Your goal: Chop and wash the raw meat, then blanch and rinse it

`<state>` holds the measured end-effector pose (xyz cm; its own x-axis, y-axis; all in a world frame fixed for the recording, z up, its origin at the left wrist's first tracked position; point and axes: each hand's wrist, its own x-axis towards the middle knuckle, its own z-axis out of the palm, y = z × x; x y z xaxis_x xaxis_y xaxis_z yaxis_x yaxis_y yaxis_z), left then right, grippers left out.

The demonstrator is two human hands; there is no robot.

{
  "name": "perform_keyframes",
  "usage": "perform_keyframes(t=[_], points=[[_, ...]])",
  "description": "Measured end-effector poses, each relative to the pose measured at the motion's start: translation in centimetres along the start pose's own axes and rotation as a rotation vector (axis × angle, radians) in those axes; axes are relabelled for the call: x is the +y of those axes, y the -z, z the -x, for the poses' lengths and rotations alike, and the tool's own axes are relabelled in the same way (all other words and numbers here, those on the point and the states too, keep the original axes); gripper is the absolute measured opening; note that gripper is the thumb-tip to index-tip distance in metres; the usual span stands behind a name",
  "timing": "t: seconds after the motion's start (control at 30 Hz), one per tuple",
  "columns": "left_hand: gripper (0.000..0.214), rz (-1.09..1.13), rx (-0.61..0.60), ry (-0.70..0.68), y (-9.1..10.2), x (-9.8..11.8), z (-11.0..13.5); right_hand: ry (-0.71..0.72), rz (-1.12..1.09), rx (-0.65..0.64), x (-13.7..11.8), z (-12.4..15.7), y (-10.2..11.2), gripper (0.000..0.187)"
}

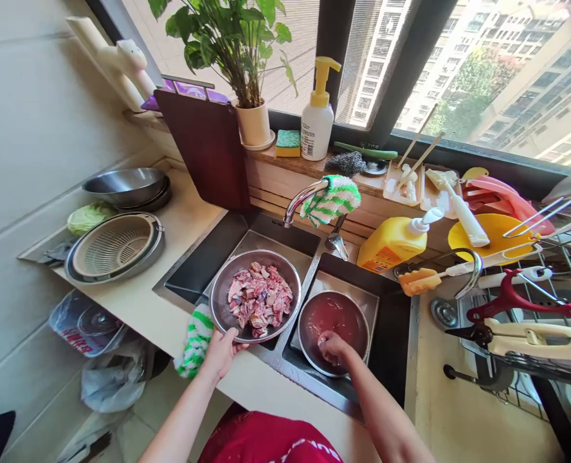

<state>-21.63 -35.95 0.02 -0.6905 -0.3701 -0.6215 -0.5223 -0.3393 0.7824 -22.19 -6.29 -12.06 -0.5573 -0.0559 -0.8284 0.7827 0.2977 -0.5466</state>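
Observation:
My left hand grips the near rim of a steel bowl, thumb over the edge. Chopped raw meat with bone is heaped in that bowl, which sits over the left sink basin. In the right basin stands a second metal bowl, full of cloudy red water. My right hand dips into this water with curled fingers; the fingertips are under the surface, so what they hold, if anything, is hidden. A green-and-white striped cloth hangs at the counter edge beside my left wrist.
The faucet arches over the sink, a striped cloth around it. A colander and stacked pans stand left. A yellow detergent bottle and a wire rack with kitchen shears are right.

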Motion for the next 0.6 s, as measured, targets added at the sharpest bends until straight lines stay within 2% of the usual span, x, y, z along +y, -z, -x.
perform_keyframes(t=[0.13,0.2,0.27,0.3,0.33,0.4,0.43,0.47,0.53,0.6], points=[[0.03,0.002,0.02,0.005,0.0,-0.1,-0.1,0.17,-0.149,0.095,-4.9,3.4,1.2,0.016],[0.03,-0.009,0.024,0.003,-0.1,0.0,0.1,0.362,-0.274,-0.001,-8.1,5.4,0.7,0.028],[0.029,-0.015,0.023,0.001,-0.1,0.2,0.2,0.615,-0.334,-0.128,-10.9,6.6,0.2,0.042],[0.028,-0.017,0.018,0.001,-0.1,0.2,0.3,0.724,-0.311,-0.117,-11.9,6.7,0.3,0.045],[0.028,-0.018,0.012,0.001,-0.1,0.2,0.3,0.784,-0.222,-0.026,-12.4,6.4,0.7,0.045],[0.027,-0.013,0.007,-0.007,0.0,0.1,0.2,0.747,0.049,0.269,-12.0,4.6,2.0,0.039],[0.027,-0.009,0.0,-0.01,0.0,0.1,0.2,0.673,0.184,0.386,-11.2,3.5,2.8,0.036],[0.026,-0.006,-0.006,-0.013,0.1,0.0,0.1,0.593,0.303,0.444,-10.1,2.2,3.5,0.035],[0.025,-0.006,-0.014,-0.013,0.2,-0.2,0.0,0.487,0.453,0.419,-7.7,-0.2,4.4,0.031],[0.026,-0.014,-0.012,-0.004,0.2,-0.2,-0.1,0.451,0.536,0.343,-5.7,-2.0,4.4,0.032]])
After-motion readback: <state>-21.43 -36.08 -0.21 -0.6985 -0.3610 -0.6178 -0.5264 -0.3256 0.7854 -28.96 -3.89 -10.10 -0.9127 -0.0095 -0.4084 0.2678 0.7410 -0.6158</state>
